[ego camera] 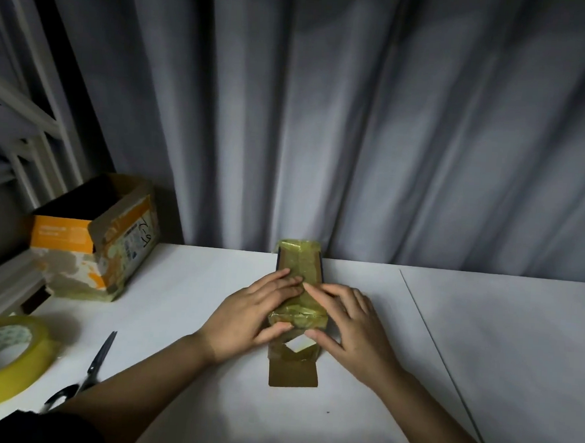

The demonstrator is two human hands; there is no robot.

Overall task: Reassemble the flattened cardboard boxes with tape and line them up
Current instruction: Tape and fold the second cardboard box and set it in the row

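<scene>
While both hands lie flat across it, the small brown cardboard box wrapped in yellowish tape [299, 290] sits at the centre of the frame, on the white table [481, 352] close to its far edge. The left hand [254, 316] rests on the box's left side with fingers straight and spread, the fingertips reaching onto the taped top and the thumb pressed against the near face. The right hand [348, 322] mirrors it on the right side, fingers extended and spread, thumb also against the near face; the fingertips of the two hands nearly meet on top. Below the thumbs, the box's near end stands open, and a brown flap [293, 373] lies flat on the table toward the viewer.

At lower left, black-handled scissors [95, 366] lie on the table, and beyond them, at the left edge, a large roll of yellowish clear tape [5, 361]. Farther up on the left stands an open orange-and-white cardboard box [111, 244]. Grey curtains [358, 122] fill the background.
</scene>
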